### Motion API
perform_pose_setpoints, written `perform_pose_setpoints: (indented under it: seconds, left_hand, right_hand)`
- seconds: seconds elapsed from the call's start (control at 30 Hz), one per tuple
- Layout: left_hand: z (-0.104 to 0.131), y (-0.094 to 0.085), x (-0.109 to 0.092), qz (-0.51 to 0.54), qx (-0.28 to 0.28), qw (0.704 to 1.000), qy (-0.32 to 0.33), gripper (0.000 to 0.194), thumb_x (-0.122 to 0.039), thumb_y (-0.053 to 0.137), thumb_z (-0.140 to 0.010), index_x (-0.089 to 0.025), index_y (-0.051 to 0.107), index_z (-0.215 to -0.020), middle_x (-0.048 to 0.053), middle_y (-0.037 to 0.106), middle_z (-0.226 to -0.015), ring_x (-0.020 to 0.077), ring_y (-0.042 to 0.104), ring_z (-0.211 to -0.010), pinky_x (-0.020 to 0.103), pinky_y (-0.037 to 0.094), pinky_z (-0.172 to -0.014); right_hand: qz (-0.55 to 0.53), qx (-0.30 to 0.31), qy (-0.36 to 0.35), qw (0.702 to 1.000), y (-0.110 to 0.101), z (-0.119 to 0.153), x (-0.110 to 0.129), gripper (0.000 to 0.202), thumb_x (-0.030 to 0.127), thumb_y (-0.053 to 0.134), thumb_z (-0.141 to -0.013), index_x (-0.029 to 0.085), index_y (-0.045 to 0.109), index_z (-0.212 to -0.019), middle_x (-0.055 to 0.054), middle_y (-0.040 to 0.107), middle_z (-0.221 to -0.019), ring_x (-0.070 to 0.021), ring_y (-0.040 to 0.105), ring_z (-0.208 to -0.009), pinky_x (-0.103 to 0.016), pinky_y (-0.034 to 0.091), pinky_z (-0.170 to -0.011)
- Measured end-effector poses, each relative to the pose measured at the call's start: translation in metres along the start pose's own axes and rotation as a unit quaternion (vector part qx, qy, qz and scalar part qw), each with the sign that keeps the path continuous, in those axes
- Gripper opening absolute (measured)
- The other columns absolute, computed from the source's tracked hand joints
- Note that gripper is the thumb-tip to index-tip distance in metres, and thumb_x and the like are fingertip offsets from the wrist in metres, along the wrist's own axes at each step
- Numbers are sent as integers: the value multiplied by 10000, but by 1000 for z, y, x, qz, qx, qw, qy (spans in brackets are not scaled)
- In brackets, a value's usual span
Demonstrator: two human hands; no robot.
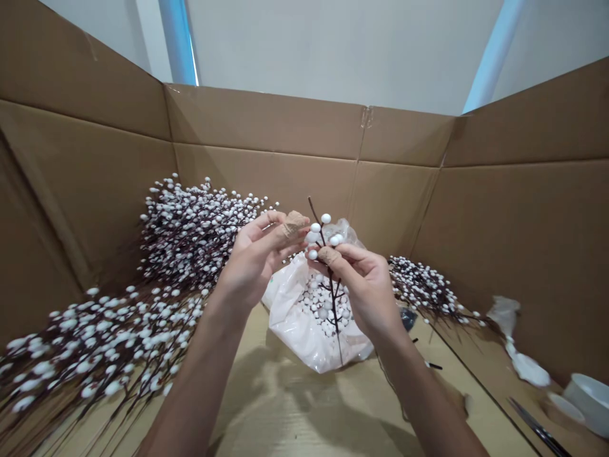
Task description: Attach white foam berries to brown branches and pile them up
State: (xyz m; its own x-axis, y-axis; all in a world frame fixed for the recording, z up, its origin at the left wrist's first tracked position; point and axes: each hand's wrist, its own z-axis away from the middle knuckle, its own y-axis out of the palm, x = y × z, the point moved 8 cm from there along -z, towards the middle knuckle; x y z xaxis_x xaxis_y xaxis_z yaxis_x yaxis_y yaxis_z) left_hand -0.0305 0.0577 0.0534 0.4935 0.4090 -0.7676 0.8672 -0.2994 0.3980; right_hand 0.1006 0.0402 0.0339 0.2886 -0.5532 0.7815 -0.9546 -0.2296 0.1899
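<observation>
My right hand (364,279) pinches a dark artificial twig (333,298) partway up its stem. The twig stands nearly upright, with white berries (326,218) on its upper side shoots and bare shoots lower down. My left hand (261,254) reaches in from the left, its fingertips closed about a slightly blurred white berry (311,237) beside the stem. Tan tape wraps both thumbs. Behind and below the twig, a white plastic bag (295,327) lies open, full of loose white berries (323,301).
Berry branches are heaped at back left (190,235), front left (109,343) and right (421,282). Cardboard walls (266,127) surround the table (266,406). At right lie crumpled plastic (526,368), scissors (537,425) and a white tape roll (590,397).
</observation>
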Motion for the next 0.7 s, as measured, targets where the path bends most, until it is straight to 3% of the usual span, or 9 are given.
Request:
perform_pose_setpoints:
  seconds: [0.13,0.43,0.5,0.6,0.7]
  left_hand:
    - [1,6,2,-15,25,999,-18,168,-264,726,-695,-157,706,-823,58,716,-864,181,673,-808,266,529,-713]
    - [4,8,-1,-32,0,999,-13,77,-219,687,-650,-150,706,-680,38,681,-699,151,632,-656,219,477,-539]
    - [3,5,-3,-31,-11,999,-8,64,-211,682,-638,-152,701,-652,31,669,-678,152,630,-653,223,487,-553]
    - [2,2,-7,-30,-14,999,-5,58,-212,684,-628,-157,698,-617,25,656,-642,143,623,-635,211,487,-549]
    - [2,0,-11,-35,1,999,-4,67,-211,683,-637,-162,703,-597,23,648,-600,122,595,-576,190,480,-519]
  right_hand:
    - [11,-13,6,1000,8,4,-7,127,308,677,-758,189,723,-769,-28,670,-763,-136,621,-730,-298,542,-724]
    - [53,-8,0,999,18,7,-18,168,328,633,-789,181,681,-724,-20,656,-727,-135,598,-693,-281,500,-668]
    - [65,27,13,997,22,8,-17,155,328,641,-780,180,683,-762,-23,674,-770,-142,611,-729,-286,506,-687]
    - [100,141,68,983,27,9,-11,197,317,668,-761,193,689,-913,-40,699,-942,-158,635,-860,-300,514,-767]
    - [123,210,141,960,11,9,-8,338,347,649,-786,211,634,-1095,-65,686,-1052,-172,635,-970,-323,501,-844]
